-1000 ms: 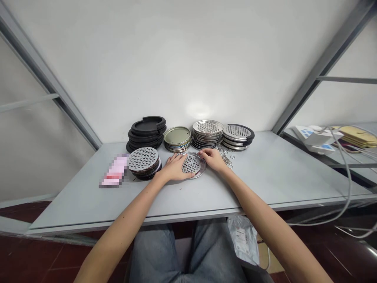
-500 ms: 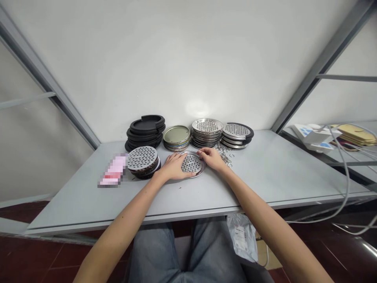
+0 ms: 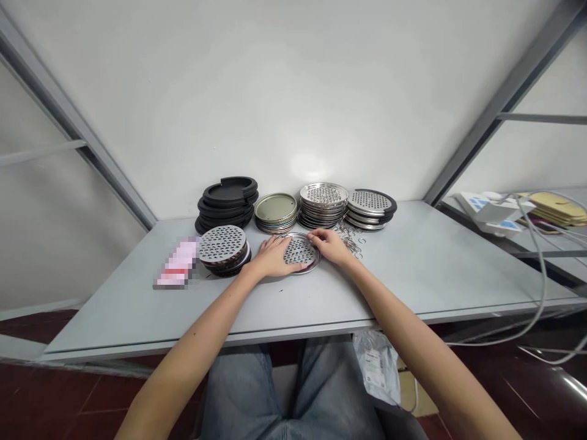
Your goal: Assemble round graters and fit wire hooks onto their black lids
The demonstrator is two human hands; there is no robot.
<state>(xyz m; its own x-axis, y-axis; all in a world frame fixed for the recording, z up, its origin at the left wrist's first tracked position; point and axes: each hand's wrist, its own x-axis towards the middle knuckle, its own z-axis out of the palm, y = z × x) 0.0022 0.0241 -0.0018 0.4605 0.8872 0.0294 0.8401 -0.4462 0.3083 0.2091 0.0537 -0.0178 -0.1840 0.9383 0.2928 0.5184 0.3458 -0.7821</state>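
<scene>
A shallow round metal dish with a raised rim lies on the table before me, and a grey perforated disc sits inside it. My left hand grips the dish from the left, thumb at the near rim and fingers at the far side. At the dish's upper right, the fingertips of my right hand are pinched together over the rim; what they hold is hidden. Small metal rings lie loose just beyond my right hand.
Along the wall stand stacks of black rings, gold-toned lids, metal dishes and black-edged perforated discs. Left of my hand is another perforated-disc stack, beside a blurred pink item. White cables hang at the right.
Both hands keep the same hold on the dish, with hardly any movement. The whole view has shifted very slightly.
</scene>
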